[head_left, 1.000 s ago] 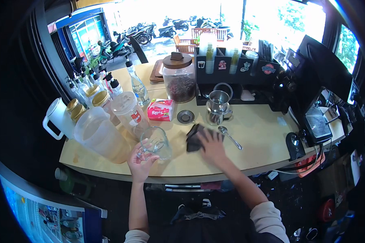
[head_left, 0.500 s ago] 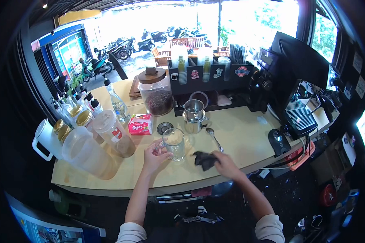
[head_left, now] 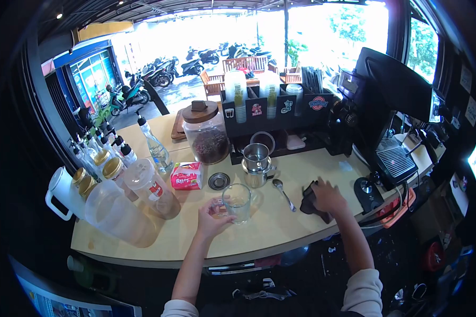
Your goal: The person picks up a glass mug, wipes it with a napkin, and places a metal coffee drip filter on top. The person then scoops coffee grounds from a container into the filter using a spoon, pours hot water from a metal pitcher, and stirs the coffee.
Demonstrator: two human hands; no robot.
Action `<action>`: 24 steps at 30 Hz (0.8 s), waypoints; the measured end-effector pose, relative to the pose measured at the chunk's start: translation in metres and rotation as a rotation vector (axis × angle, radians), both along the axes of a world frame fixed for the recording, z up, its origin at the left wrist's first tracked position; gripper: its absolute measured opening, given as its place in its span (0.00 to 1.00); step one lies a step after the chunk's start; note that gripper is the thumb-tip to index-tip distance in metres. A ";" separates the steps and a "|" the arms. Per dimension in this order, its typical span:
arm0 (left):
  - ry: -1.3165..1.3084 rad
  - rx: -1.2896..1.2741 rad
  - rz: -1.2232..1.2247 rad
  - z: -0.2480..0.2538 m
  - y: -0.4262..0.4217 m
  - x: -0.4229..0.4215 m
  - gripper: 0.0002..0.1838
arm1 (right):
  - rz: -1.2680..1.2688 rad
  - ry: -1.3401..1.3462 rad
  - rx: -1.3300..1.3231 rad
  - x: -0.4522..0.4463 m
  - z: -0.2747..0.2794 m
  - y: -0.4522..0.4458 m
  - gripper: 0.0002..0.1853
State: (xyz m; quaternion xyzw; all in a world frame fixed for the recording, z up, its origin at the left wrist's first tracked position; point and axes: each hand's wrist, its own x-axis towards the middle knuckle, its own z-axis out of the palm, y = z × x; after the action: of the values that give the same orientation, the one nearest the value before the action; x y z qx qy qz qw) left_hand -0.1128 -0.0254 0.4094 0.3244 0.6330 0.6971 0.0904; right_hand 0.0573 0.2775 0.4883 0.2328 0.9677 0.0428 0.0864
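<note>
My left hand [head_left: 212, 218] grips a clear glass mug [head_left: 237, 205] at its handle side, upright near the counter's front edge. To the right, a dark cloth [head_left: 313, 203] lies crumpled on the counter. My right hand [head_left: 329, 196] is over the cloth's right side, fingers apart and stretched forward; whether the fingertips touch it is hard to tell. Between the mug and the cloth lies a metal spoon [head_left: 284, 195]. Behind the mug stands a metal drip filter [head_left: 256, 156] on a small steel cup [head_left: 256, 177]. A round metal lid [head_left: 219, 181] rests left of them.
A pink tissue pack [head_left: 187, 176], a lidded jar [head_left: 206, 138], plastic pitchers [head_left: 116, 216] and several pump bottles [head_left: 154, 145] stand at left. Behind is a black cup holder [head_left: 280, 113]. A knock-box-like black device [head_left: 367, 193] and an espresso machine [head_left: 394, 153] are at right.
My right hand has moved right with the cloth, which now lies on the counter beyond the spoon, and its fingers have spread. My left hand still holds the mug. The view has shifted slightly.
</note>
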 end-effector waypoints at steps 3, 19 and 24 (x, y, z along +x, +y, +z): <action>0.002 0.006 0.005 -0.006 0.001 -0.002 0.32 | 0.227 0.356 -0.225 -0.047 0.033 -0.008 0.34; 0.187 -0.107 0.073 -0.002 -0.001 -0.005 0.31 | 0.516 0.712 -0.599 -0.160 0.025 -0.023 0.56; 0.216 -0.110 0.075 -0.010 -0.001 -0.009 0.31 | 0.491 0.755 -1.076 -0.161 0.012 -0.020 0.61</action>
State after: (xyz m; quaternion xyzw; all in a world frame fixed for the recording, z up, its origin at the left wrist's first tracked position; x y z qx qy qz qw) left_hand -0.1220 -0.0268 0.3998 0.3681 0.6879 0.6253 0.0131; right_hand -0.1039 0.2571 0.5003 -0.0686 0.8430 -0.5075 -0.1646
